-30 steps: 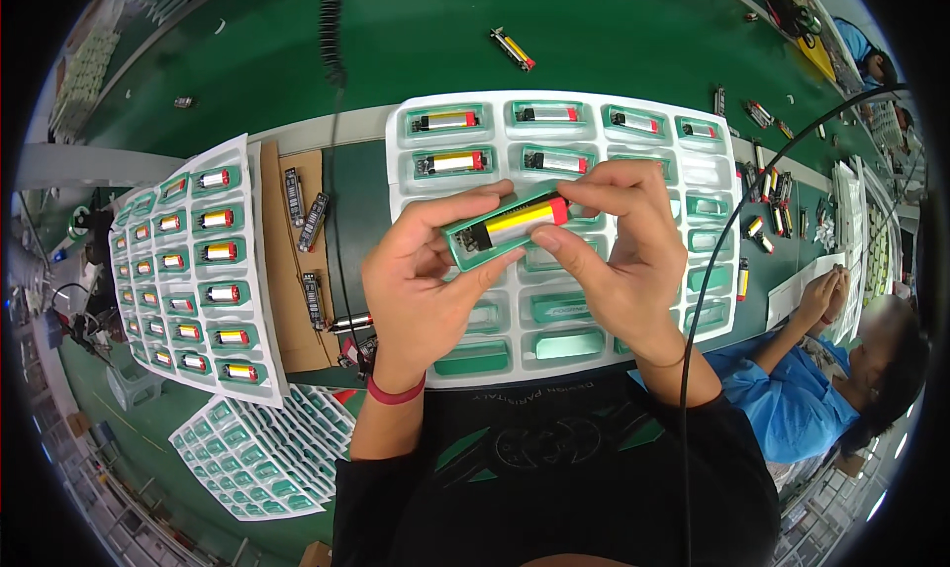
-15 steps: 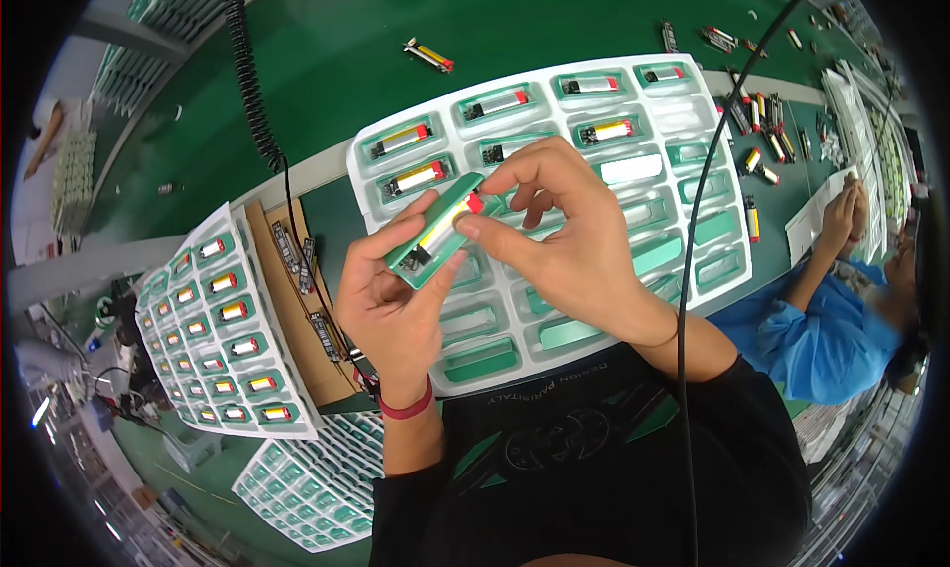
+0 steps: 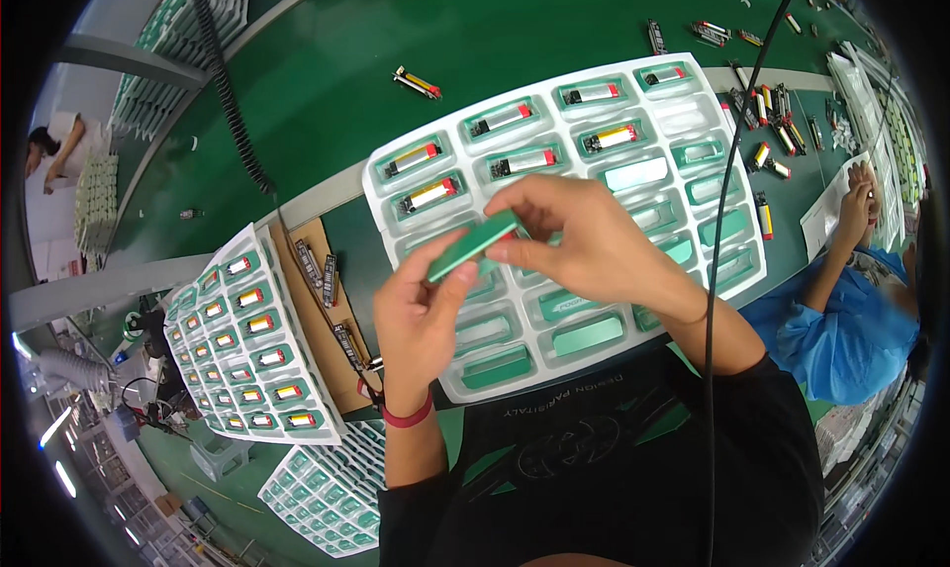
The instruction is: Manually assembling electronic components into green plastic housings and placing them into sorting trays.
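My left hand (image 3: 421,315) grips a slim green case (image 3: 477,243) between thumb and fingers, above the white tray. The case is turned so that a smooth green side faces up. Only a bit of red shows at its far right end, and the rest of its inside is hidden. At that end my right hand (image 3: 584,238) is closed, thumb and fingertips pinching the case. Beneath both hands lies the white moulded tray (image 3: 373,186). Its far pockets hold green cases with small batteries, such as the battery (image 3: 429,195); nearer pockets hold plain green cases like this one (image 3: 588,335).
A second filled tray (image 3: 323,394) stands at left, beside cardboard (image 3: 348,397) with black circuit parts (image 3: 330,280). Loose batteries (image 3: 764,216) lie at right, near a co-worker in a blue sleeve (image 3: 826,320). A black cable (image 3: 720,231) hangs across the view; a coiled cord (image 3: 230,102) hangs at left.
The green case has been turned over from its open side, where the battery showed, to its smooth side. My right fingers remain at its far end. The whole view has shifted slightly.
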Demonstrator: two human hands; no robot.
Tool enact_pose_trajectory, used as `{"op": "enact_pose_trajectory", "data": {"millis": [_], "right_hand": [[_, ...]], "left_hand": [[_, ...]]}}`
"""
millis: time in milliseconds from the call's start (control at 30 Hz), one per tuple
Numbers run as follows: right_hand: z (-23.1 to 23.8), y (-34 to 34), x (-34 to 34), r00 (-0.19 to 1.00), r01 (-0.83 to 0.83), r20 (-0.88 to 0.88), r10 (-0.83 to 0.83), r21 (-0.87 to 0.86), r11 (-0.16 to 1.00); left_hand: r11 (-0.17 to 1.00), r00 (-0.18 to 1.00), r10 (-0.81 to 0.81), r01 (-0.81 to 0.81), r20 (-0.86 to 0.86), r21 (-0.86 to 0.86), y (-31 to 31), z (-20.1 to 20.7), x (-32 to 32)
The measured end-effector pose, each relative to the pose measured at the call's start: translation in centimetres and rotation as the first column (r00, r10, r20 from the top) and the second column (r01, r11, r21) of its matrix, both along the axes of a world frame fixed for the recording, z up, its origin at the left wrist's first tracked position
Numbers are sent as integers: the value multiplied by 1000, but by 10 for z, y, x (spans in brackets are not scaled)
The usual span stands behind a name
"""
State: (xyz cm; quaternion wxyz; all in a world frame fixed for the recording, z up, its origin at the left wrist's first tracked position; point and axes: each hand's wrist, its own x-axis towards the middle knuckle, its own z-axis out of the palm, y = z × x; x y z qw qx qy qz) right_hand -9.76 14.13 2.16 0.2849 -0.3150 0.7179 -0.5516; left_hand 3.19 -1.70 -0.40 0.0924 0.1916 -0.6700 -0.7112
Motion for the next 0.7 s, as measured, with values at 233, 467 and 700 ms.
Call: {"op": "enact_pose_trajectory", "data": {"millis": [233,467,700], "right_hand": [[5,15,-10,922,-226,-301,241,83,970],[-13,17,-13,938,-197,-282,200,38,980],[-17,17,2,936,-97,-340,87,-13,995]], "left_hand": [[902,992,-117,129,53,-411,9,17,2],[884,975,-216,219,56,-414,6,21,-9],[772,970,-244,207,21,-601,6,22,-11]]}}
